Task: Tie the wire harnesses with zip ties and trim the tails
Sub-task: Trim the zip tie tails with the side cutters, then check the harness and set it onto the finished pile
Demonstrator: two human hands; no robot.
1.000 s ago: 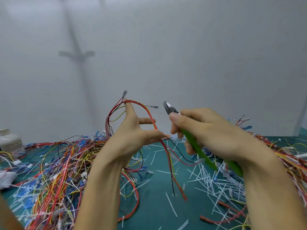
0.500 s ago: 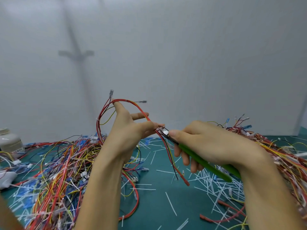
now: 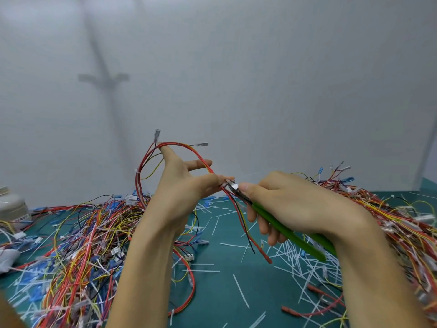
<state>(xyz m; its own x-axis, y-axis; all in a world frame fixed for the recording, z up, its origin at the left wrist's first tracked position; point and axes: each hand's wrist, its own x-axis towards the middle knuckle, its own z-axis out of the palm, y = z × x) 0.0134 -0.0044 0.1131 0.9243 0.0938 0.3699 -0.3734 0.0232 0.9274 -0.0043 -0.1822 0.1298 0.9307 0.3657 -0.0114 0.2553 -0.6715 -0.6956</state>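
This is a wiring workshop, an assembly station for cable looms. The teal-covered bench (image 3: 224,292) carries tangled heaps of red, yellow, blue and black wire harnesses (image 3: 78,245) on both sides, with white plug connectors (image 3: 188,256) among them, and a litter of white snipped zip-tie tails (image 3: 295,259) scattered across the middle. A pair of green-handled cutters (image 3: 309,248) meets a looped harness (image 3: 182,145) above the bench, and a plain white partition (image 3: 260,79) closes off the back.
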